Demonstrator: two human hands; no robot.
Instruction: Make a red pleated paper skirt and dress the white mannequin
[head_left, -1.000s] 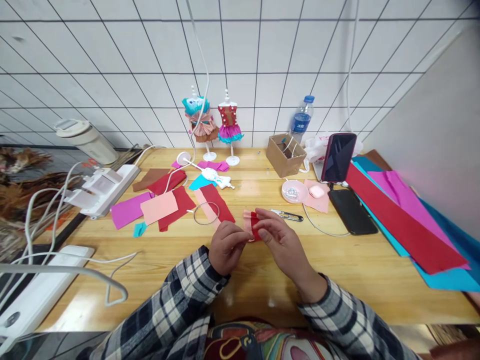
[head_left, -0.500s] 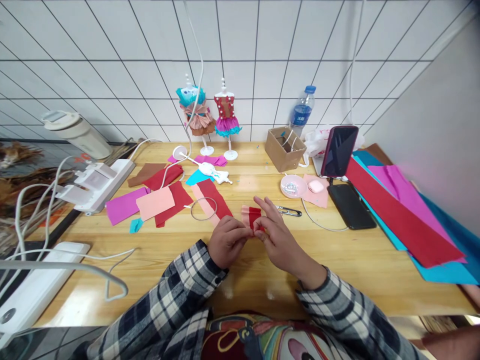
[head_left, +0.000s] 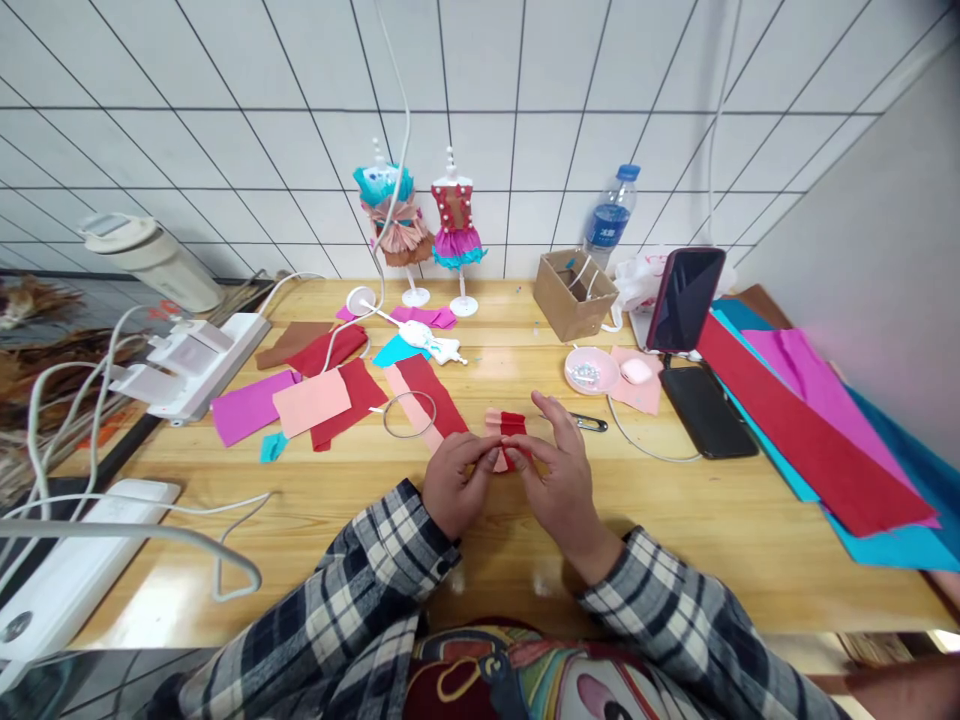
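Observation:
A small pleated piece of crepe-like material, pink on the left and red on the right, lies under my fingertips. My left hand is closed in a pinch over its pink part. My right hand pinches with thumb and index finger over the red part, its other fingers raised. The fingertips almost meet; whatever is between them is too small to make out. Just beyond my right hand lies a small dark-handled tool, partly hidden. Left of the piece are a metal ring and a red strip beside a pink one.
Two dressed mini dress forms stand at the back; a bare white one lies down. To the right are a cardboard box, a pink dish of beads, phones and long coloured sheets. A power strip sits left.
My hands have shifted up from the lower edge of the pleated piece to over its middle. The right hand has turned more upright. The view has moved slightly.

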